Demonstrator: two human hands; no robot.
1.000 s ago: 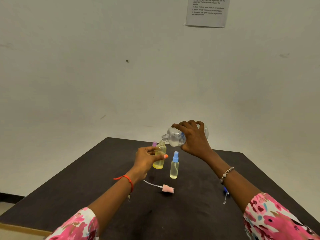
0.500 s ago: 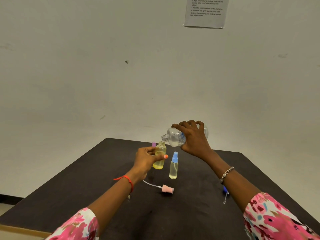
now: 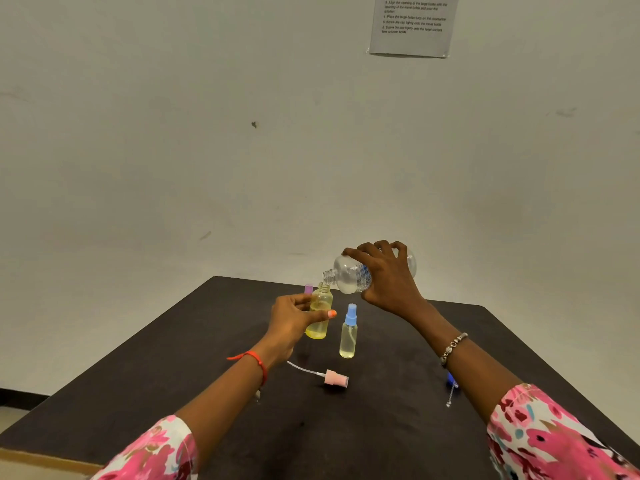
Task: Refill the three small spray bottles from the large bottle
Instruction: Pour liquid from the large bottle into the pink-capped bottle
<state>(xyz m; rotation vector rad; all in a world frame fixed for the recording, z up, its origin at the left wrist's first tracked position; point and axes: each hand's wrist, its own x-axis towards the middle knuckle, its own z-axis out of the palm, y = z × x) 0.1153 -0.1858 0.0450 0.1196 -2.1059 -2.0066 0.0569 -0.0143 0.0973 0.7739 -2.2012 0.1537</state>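
Observation:
My right hand (image 3: pixel 388 275) grips the large clear bottle (image 3: pixel 351 277), tipped on its side with its open neck over the mouth of an uncapped small bottle (image 3: pixel 320 313) holding yellowish liquid. My left hand (image 3: pixel 294 318) holds that small bottle above the dark table (image 3: pixel 207 393). A second small spray bottle with a blue cap (image 3: pixel 348 332) stands upright just to its right. Behind my left hand only the purple cap (image 3: pixel 308 289) of a third small bottle shows. A pink spray head with its tube (image 3: pixel 327 376) lies on the table in front.
A small blue item with a thin tube (image 3: pixel 451 388) lies on the table under my right forearm. A printed sheet (image 3: pixel 412 24) hangs on the pale wall behind the table. The table's far edge is just behind the bottles.

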